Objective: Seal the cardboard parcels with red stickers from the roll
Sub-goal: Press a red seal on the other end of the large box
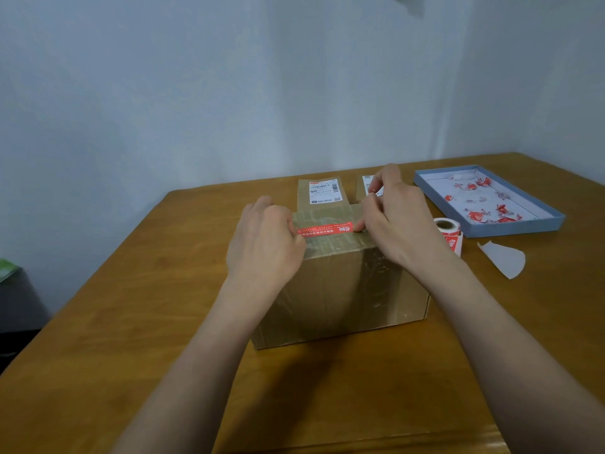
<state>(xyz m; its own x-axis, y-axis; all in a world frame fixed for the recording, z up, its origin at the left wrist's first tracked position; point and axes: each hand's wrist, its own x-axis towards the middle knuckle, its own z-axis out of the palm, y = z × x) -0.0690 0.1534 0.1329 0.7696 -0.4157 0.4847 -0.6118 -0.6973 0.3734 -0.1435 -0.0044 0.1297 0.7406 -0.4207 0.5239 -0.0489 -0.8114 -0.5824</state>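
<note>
Right now both hands work on top of the nearest cardboard parcel (340, 290), which sits in the middle of the wooden table (131, 322). The left hand (265, 244) has its fingers curled down over the left end of a long red sticker (325, 230), gripping it against the parcel's top. The right hand (396, 217) bends its fingers in too, with fingertips on the sticker's right end; whether they pinch it or only press on it is hard to tell. The strip lies flat across the top, printed with small white characters.

Three parcels show: the big brown one, glossy with clear tape, and two smaller ones behind it, a left one (322, 193) bearing a white shipping label and a right one (365, 188) mostly hidden by the right hand. One sticker roll (448, 232) stands just right of the big parcel, white-cored, with red labels. Farther right lies one shallow blue rectangular tray (537, 226) holding crumpled red-and-white scraps. One curved piece of white backing paper (504, 258) rests on the table near it.
</note>
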